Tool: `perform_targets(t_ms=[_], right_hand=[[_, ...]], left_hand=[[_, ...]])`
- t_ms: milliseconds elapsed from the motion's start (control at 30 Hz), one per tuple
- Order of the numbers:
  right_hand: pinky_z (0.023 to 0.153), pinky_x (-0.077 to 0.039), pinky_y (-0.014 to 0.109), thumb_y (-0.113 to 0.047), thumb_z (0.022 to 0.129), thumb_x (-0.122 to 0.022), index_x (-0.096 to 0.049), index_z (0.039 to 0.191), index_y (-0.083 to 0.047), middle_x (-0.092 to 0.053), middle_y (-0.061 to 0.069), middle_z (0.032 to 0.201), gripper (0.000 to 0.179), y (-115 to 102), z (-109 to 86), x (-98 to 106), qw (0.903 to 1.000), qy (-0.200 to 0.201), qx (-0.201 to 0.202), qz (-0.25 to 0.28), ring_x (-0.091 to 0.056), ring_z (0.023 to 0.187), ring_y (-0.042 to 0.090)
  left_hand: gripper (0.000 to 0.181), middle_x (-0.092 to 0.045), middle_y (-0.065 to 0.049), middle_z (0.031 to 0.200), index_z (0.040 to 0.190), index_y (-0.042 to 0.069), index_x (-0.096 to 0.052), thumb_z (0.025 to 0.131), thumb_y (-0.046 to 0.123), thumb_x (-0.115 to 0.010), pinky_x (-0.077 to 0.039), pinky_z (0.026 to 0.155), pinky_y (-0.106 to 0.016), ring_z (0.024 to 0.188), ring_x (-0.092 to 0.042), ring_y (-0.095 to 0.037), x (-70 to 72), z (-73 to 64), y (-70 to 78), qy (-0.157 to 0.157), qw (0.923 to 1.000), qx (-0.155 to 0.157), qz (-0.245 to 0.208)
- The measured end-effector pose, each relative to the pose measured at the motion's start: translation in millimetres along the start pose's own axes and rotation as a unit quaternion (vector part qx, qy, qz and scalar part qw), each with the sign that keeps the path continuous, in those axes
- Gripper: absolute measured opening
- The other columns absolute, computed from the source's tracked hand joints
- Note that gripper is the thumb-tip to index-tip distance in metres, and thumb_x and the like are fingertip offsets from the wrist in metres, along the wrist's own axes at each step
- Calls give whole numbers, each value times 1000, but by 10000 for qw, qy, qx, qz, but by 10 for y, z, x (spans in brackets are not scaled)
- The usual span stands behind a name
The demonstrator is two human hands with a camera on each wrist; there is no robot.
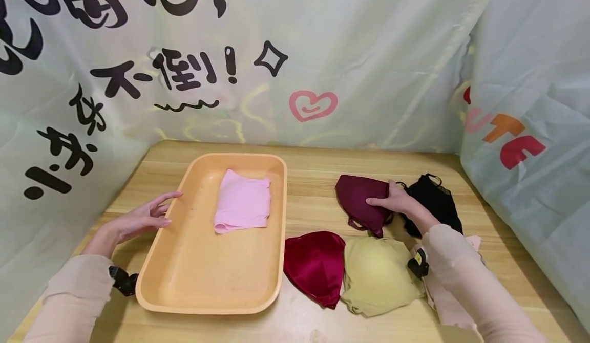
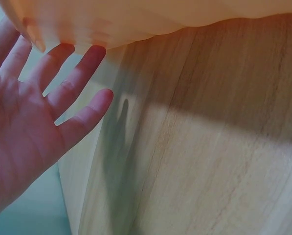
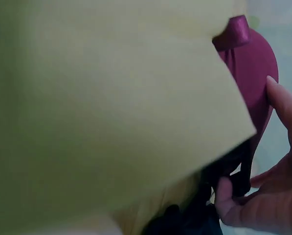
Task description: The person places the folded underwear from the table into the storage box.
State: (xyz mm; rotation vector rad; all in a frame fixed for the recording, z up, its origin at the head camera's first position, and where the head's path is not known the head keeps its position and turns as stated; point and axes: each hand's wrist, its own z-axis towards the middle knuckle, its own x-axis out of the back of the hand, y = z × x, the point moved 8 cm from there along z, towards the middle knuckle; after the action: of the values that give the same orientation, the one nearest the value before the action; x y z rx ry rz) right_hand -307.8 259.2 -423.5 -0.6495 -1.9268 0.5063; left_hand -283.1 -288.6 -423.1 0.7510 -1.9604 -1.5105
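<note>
My left hand [image 1: 138,221] is at the left side of an orange plastic tray [image 1: 156,271]; in the left wrist view its spread, fairly straight fingers [image 2: 72,90] touch the tray's outer wall. Inside the tray lies a folded pink cloth garment [image 1: 243,202]. My right hand [image 1: 400,199] grips a folded maroon bra [image 1: 359,194] by its right edge, with the thumb on the cup. In the right wrist view, a finger is near the black straps, while a yellow-green garment [image 3: 126,112] fills much of the foreground and hides part of the bra.
A black garment with straps [image 1: 430,199] lies right of my right hand. In front are a shiny red bra [image 1: 318,266] and a yellow-green padded bra [image 1: 380,276]. A pale pink garment [image 1: 449,302] is partly under my right forearm. Printed fabric [image 1: 392,66] encloses the wooden table [image 1: 309,161].
</note>
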Motion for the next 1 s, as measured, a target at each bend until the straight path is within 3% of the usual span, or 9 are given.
perform_targets(t_ms=[167, 300, 500, 733, 867, 1000], right_hand=[[105, -16, 55, -38, 84, -60, 20, 133, 15, 4, 40, 140, 108, 53, 35, -47, 9982, -313, -477, 183, -4, 130, 50], [105, -16, 56, -34, 84, -61, 16, 135, 14, 4, 38, 141, 104, 50, 51, -64, 9975, -307, -534, 350, -5, 130, 50], [104, -19, 57, -28, 85, -61, 18, 141, 2, 6, 35, 143, 101, -56, 42, -28, 9954, -33, -44, 952, -8, 130, 50], [98, -29, 58, -17, 87, -59, 8, 146, -10, 1, 28, 147, 90, -214, -14, 46, 9799, 182, 822, 1810, -18, 129, 48], [97, -33, 55, -17, 89, -58, -2, 148, -15, -1, 24, 149, 81, -225, -28, 64, 9750, 285, 940, 1994, -22, 129, 45], [90, -43, 42, -17, 91, -55, -12, 147, -16, -9, 24, 148, 71, -222, -48, 71, 9667, 348, 963, 2345, -31, 125, 43]], left_hand=[[65, -47, 12, 124, 144, 20, -17, 91, 2, -49, -46, 86, -29, 107, -54, -10, 12, 6, -4, 30, 10000, 0, -12], [65, -47, 11, 124, 144, 19, -16, 90, 2, -50, -46, 86, -29, 107, -54, -10, 20, 8, -13, 61, 10000, 17, 8], [66, -45, 6, 126, 144, 18, -16, 90, 5, -51, -46, 87, -30, 108, -54, -11, 31, 3, -24, 178, 9997, 136, 106], [66, -45, 6, 126, 144, 16, -15, 90, 4, -51, -46, 86, -31, 107, -54, -11, 31, 4, -11, 171, 9998, 105, 72], [65, -46, 7, 126, 144, 18, -16, 90, 4, -51, -46, 86, -31, 107, -55, -12, 22, 6, -4, 165, 9998, 97, 23], [64, -47, 7, 125, 143, 21, -19, 90, 5, -51, -47, 86, -33, 107, -55, -13, 5, 8, 2, 130, 9999, 76, -31]])
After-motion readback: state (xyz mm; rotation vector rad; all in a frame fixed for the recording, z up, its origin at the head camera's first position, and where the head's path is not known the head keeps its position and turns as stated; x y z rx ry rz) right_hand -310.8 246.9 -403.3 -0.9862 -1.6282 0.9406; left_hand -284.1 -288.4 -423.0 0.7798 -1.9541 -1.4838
